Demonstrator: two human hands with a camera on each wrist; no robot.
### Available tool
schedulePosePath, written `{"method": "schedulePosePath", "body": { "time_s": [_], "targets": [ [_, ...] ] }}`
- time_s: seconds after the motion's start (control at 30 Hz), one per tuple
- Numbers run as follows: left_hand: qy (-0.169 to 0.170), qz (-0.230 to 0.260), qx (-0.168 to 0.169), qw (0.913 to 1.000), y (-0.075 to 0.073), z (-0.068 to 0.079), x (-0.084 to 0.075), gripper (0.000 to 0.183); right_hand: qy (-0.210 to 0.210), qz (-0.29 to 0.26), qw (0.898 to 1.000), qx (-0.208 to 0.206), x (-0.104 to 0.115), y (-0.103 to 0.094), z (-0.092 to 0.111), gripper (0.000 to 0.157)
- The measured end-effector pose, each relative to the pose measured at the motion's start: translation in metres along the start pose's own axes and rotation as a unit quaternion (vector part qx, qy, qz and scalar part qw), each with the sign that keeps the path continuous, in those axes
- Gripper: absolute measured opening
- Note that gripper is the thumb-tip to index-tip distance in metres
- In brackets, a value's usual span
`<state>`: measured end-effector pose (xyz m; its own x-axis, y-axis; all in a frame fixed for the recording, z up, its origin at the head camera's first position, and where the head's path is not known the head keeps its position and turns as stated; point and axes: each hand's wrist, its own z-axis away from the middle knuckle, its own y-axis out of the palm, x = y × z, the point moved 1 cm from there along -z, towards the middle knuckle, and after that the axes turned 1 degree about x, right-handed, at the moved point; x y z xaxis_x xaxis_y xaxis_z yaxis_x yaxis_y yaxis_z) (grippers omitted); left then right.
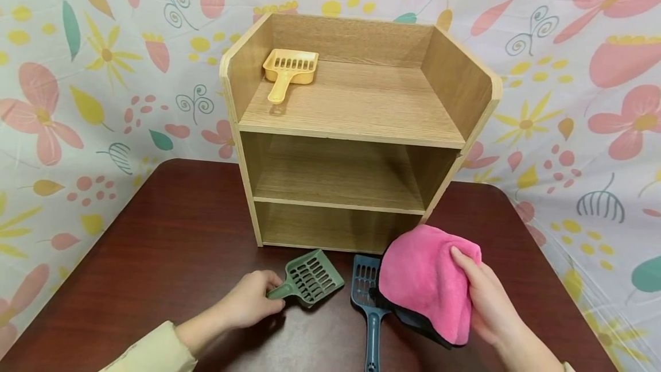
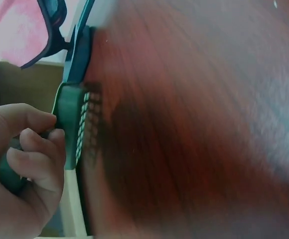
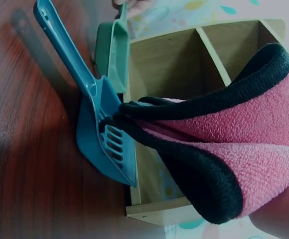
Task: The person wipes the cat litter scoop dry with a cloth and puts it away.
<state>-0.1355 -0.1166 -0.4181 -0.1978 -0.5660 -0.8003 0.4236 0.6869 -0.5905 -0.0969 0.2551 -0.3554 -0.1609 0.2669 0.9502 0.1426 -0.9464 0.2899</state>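
My left hand point(image 1: 251, 301) grips the handle of a green slotted litter scoop point(image 1: 313, 278), its head pointing right, close over the table before the shelf. In the left wrist view the fingers curl round the handle of that scoop point(image 2: 69, 124). My right hand point(image 1: 488, 297) holds a folded pink cloth point(image 1: 426, 280) with dark edging, thumb on top. A blue litter scoop point(image 1: 373, 326) lies on the table between the hands, handle toward me. The cloth overlaps part of its head, and in the right wrist view a dark corner of the cloth point(image 3: 184, 107) reaches its slots.
A wooden shelf unit point(image 1: 351, 139) stands at the back of the dark red table point(image 1: 206, 234). On its top level, at the left, sits a yellow litter scoop point(image 1: 291, 68). A flower-patterned cloth backdrop point(image 1: 119, 102) hangs behind.
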Motion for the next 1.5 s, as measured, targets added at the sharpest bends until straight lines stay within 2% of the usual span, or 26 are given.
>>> {"method": "schedulePosePath", "body": {
  "time_s": [0.1,0.27,0.43,0.6,0.67,0.73,0.83,0.97,1.03,1.1,1.17,1.23,1.3,1.37,1.5],
  "targets": [
    [0.023,-0.038,-0.020,0.9988,-0.007,0.000,-0.002,0.016,0.007,0.019,1.000,-0.008,0.001,0.003,-0.002,0.028],
    [0.083,-0.054,-0.040,0.9943,-0.021,0.000,-0.011,0.014,0.007,0.046,0.999,-0.025,0.006,0.008,-0.004,0.025],
    [0.156,-0.057,-0.038,0.9854,-0.032,-0.003,-0.026,0.019,-0.006,0.092,0.994,-0.054,0.011,0.019,-0.008,0.019],
    [0.223,-0.068,-0.026,0.9720,-0.033,-0.010,-0.042,0.023,-0.031,0.157,0.983,-0.086,0.014,0.038,-0.015,0.019],
    [0.239,-0.068,-0.020,0.9684,-0.031,-0.014,-0.048,0.022,-0.051,0.215,0.971,-0.092,0.014,0.047,-0.019,0.028],
    [0.251,-0.070,-0.016,0.9652,-0.028,-0.018,-0.053,0.020,-0.076,0.282,0.953,-0.080,0.013,0.055,-0.021,0.035],
    [0.264,-0.069,-0.012,0.9620,-0.024,-0.022,-0.059,0.018,-0.130,0.396,0.908,-0.045,0.007,0.064,-0.022,0.039],
    [0.271,-0.066,-0.016,0.9601,-0.021,-0.026,-0.062,0.017,-0.178,0.466,0.866,0.024,-0.002,0.069,-0.021,0.041],
    [0.273,-0.061,-0.019,0.9599,-0.021,-0.027,-0.062,0.018,-0.187,0.478,0.857,0.043,-0.005,0.068,-0.022,0.039],
    [0.279,-0.058,-0.018,0.9584,-0.020,-0.027,-0.063,0.017,-0.188,0.483,0.854,0.051,-0.006,0.064,-0.027,0.034],
    [0.288,-0.056,-0.013,0.9560,-0.020,-0.027,-0.064,0.017,-0.190,0.482,0.854,0.057,-0.007,0.060,-0.032,0.030],
    [0.298,-0.060,-0.005,0.9527,-0.020,-0.027,-0.066,0.017,-0.192,0.477,0.855,0.068,-0.008,0.055,-0.035,0.031],
    [0.309,-0.067,-0.001,0.9488,-0.020,-0.027,-0.067,0.018,-0.192,0.470,0.857,0.084,-0.009,0.051,-0.037,0.041],
    [0.319,-0.075,-0.001,0.9449,-0.021,-0.026,-0.069,0.019,-0.185,0.474,0.856,0.088,-0.009,0.049,-0.039,0.058],
    [0.340,-0.086,-0.008,0.9364,-0.023,-0.026,-0.071,0.021,-0.140,0.498,0.854,0.055,-0.007,0.047,-0.039,0.086]
  ]
}}
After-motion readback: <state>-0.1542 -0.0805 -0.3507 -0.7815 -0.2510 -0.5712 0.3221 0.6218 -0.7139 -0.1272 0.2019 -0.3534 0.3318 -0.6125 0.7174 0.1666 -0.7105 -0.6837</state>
